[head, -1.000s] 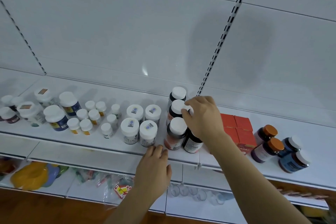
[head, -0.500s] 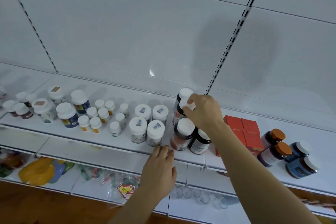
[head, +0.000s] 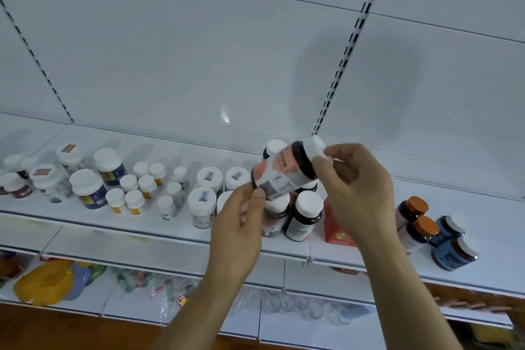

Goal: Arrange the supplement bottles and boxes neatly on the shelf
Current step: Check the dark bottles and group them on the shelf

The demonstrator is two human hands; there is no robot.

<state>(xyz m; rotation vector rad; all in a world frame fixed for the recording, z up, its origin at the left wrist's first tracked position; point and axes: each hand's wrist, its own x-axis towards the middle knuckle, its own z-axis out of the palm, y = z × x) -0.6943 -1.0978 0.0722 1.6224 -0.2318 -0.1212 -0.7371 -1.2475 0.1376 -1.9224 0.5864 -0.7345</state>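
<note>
Bottle (head: 284,172), dark with pink label, held tilted above shelf (head: 142,224); right hand (head: 352,187) pinches white cap, left hand (head: 241,219) pinches base; two orange-capped bottles (head: 416,217), two blue jars (head: 454,241) at right; red box (head: 336,229) partly hidden behind right wrist.

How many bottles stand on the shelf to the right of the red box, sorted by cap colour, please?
Orange-capped bottles: 2
White-capped blue bottles: 2
Total: 4
</note>
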